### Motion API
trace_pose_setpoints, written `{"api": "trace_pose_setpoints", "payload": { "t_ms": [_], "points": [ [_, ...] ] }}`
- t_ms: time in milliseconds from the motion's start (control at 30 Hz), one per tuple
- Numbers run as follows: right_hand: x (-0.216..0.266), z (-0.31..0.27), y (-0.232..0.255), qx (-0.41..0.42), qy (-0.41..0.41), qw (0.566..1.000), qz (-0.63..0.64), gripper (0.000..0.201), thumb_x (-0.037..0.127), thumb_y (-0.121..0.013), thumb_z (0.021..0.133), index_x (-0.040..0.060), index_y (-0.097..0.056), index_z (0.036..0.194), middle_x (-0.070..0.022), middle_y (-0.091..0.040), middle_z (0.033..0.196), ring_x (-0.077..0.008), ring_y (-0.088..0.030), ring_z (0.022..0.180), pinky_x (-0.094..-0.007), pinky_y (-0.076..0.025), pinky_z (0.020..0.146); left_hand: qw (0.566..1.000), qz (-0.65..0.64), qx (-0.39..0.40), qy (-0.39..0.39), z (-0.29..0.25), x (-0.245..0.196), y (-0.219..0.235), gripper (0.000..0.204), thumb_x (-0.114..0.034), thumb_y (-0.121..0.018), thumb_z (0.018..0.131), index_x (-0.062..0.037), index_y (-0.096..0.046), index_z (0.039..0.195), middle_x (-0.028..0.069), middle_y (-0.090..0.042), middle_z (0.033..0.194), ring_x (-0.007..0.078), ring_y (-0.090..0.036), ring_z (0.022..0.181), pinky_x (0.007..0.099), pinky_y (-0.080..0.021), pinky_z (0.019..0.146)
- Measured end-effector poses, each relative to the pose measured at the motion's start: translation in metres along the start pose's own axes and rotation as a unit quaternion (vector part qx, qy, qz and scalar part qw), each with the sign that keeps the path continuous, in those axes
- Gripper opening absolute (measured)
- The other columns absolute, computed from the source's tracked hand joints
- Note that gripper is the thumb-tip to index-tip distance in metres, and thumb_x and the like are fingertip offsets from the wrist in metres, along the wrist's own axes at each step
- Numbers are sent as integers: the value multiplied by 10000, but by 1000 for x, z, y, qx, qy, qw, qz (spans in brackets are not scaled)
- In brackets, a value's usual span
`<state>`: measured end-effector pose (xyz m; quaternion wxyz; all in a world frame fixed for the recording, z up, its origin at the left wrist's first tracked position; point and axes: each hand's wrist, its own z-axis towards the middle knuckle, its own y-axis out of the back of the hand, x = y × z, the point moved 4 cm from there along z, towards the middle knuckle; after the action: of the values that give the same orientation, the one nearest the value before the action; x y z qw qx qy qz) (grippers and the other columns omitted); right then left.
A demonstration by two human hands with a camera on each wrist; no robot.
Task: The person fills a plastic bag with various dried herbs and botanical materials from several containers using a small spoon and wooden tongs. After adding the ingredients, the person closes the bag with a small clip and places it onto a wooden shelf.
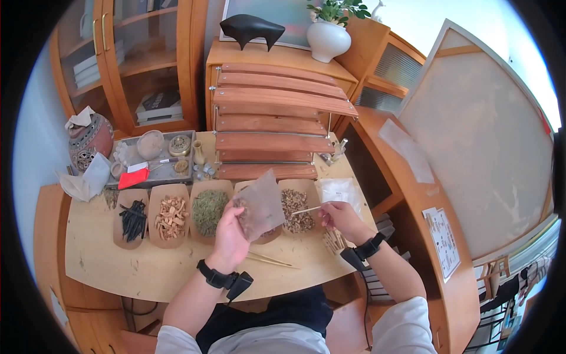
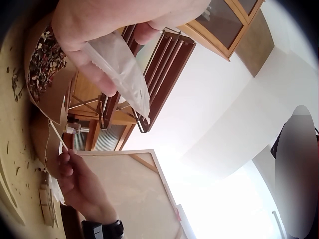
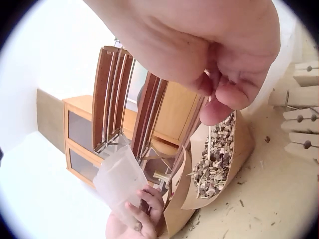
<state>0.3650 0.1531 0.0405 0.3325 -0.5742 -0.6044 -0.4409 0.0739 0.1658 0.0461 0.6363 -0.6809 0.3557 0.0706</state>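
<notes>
My left hand [image 1: 232, 233] holds up a translucent whitish pouch [image 1: 263, 203] between thumb and fingers, above the row of paper trays. In the right wrist view the pouch [image 3: 119, 177] looks flat and pale. My right hand [image 1: 342, 219] pinches the end of a thin pale wooden stick [image 1: 306, 210], whose other end points into the rightmost tray of chopped brown-and-cream herb pieces [image 1: 299, 221]. Behind the pouch is a tray partly hidden in the head view; the left wrist view shows its reddish, dark herb mix [image 2: 47, 64].
Further left stand trays of green herb [image 1: 209, 210], pale wood chips [image 1: 171, 217] and dark strips [image 1: 133, 221]. Bamboo tongs [image 1: 271, 259] lie in front. Wooden clothespins [image 1: 333, 241] and a clear plastic bag [image 1: 342, 192] lie at right; a slatted wooden rack [image 1: 271, 141] stands behind.
</notes>
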Motion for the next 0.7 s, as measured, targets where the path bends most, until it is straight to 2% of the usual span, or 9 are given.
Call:
{"api": "trace_pose_setpoints", "payload": {
  "t_ms": [133,233,333,433,533,700],
  "points": [
    [2,-1,0,8,-30,996,79,264,191,-506,1046,-2,-632,919,-29,-620,784,-124,-595,633,-265,-463,535,1000,-1,3,4,-1,-1,-1,485,-192,-436,940,-113,-440,1418,60,-542,1397,231,-523,1309,445,-429,1109],
    [-7,4,7,44,-37,988,141,206,171,-527,1037,-1,-638,1009,-23,-626,867,-119,-596,691,-256,-470,599,1000,2,12,4,0,-1,-1,495,-190,-431,941,-112,-426,1430,62,-527,1414,231,-514,1320,450,-432,1107],
    [-2,2,11,40,-25,989,143,206,173,-528,1034,14,-630,951,-18,-612,819,-122,-588,670,-256,-447,586,1000,-11,15,-3,2,0,2,447,-169,-460,937,-108,-443,1379,75,-539,1369,250,-537,1287,483,-461,1081],
    [15,-6,15,23,-15,989,148,191,169,-531,1031,11,-628,983,-12,-610,855,-113,-577,694,-245,-433,593,1000,-4,10,-2,1,0,2,441,-164,-462,936,-106,-446,1373,72,-541,1360,245,-542,1279,479,-466,1076],
    [46,-23,11,25,9,988,152,191,170,-528,1034,10,-629,1006,-9,-608,873,-106,-569,714,-244,-432,598,1000,16,8,1,0,0,0,503,-196,-430,947,-106,-412,1442,64,-520,1421,232,-511,1325,451,-425,1115],
    [81,-45,-13,41,55,992,106,217,187,-528,1043,10,-647,1005,-14,-630,877,-95,-592,705,-235,-449,599,1000,6,20,4,1,2,1,462,-177,-451,941,-104,-435,1397,68,-534,1378,241,-537,1288,466,-462,1080]
  ]
}}
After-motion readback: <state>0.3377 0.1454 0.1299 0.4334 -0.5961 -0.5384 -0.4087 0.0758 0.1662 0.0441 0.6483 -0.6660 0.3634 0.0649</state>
